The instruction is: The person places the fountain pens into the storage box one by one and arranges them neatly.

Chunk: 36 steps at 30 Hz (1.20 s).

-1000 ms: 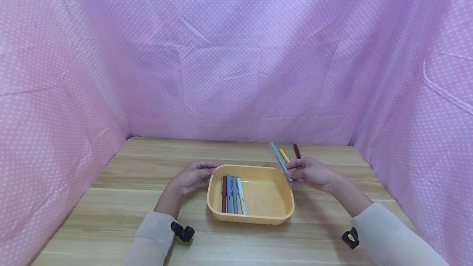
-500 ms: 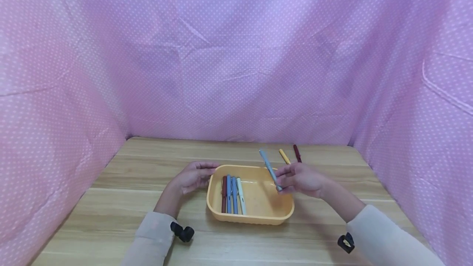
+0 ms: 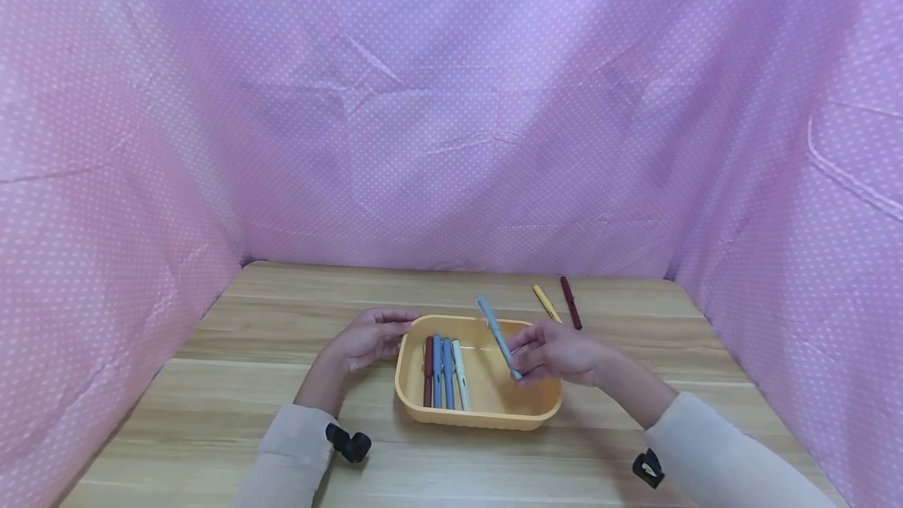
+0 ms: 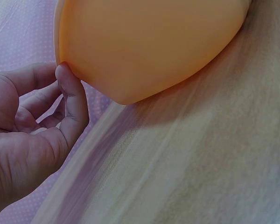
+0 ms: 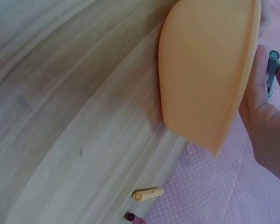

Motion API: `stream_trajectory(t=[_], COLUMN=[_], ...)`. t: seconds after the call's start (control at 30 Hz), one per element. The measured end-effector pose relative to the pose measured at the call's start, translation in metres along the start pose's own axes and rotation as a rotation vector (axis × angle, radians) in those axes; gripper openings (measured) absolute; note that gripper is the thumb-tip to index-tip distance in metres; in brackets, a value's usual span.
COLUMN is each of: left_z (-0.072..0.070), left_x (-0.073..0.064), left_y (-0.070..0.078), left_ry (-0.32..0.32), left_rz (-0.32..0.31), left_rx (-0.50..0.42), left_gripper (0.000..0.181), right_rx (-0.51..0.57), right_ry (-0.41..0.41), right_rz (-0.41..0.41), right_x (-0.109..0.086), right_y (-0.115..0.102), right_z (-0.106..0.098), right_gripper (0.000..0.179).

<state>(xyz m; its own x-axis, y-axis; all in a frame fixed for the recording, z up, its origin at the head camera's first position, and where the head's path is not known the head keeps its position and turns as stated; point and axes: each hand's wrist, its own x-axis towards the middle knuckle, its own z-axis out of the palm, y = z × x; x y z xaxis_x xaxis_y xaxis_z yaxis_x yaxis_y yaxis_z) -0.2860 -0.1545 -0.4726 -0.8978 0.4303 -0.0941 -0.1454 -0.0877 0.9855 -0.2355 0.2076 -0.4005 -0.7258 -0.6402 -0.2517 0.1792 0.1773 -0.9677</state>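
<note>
A light blue pen (image 3: 498, 338) is pinched near its lower end between the fingers and thumb of my right hand (image 3: 564, 353). It slants over the right half of a yellow-orange plastic tray (image 3: 487, 419). In the right wrist view the pen (image 5: 273, 56) shows end-on beside the tray's rim. My left hand (image 3: 370, 339) holds the tray's back left corner; in the left wrist view its thumb and index finger (image 4: 73, 100) meet at the rim. Side by side in the tray's left part lie a dark red pen (image 3: 427, 373), two blue pens (image 3: 448, 375) and a pale mint pen (image 3: 462, 376).
Behind the tray on the right, a yellow pen (image 3: 545, 302) and another dark red pen (image 3: 571, 302) lie on the wooden table (image 3: 282, 320). A pink dotted cloth (image 3: 451, 139) hangs along the back and both sides.
My right hand has carried the light blue pen left and toward me, from beyond the tray's right edge to over its inside. The left hand and tray have stayed put.
</note>
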Motion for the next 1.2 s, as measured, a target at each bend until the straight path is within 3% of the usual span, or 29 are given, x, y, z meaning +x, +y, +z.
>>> stream_trajectory(t=[0.23,1.2], left_z=[-0.001,-0.002], left_x=[0.001,0.001], left_y=[-0.001,0.002], left_ry=[-0.001,-0.011], left_rz=[-0.002,-0.003], left_rx=[-0.003,-0.011], left_gripper=[0.038,0.038], right_rx=[-0.001,-0.031], right_ry=[0.047,0.053], right_rz=[0.032,0.11], right_x=[0.006,0.027], right_y=[0.005,0.022], right_z=[0.013,0.036], right_gripper=[0.022,0.02])
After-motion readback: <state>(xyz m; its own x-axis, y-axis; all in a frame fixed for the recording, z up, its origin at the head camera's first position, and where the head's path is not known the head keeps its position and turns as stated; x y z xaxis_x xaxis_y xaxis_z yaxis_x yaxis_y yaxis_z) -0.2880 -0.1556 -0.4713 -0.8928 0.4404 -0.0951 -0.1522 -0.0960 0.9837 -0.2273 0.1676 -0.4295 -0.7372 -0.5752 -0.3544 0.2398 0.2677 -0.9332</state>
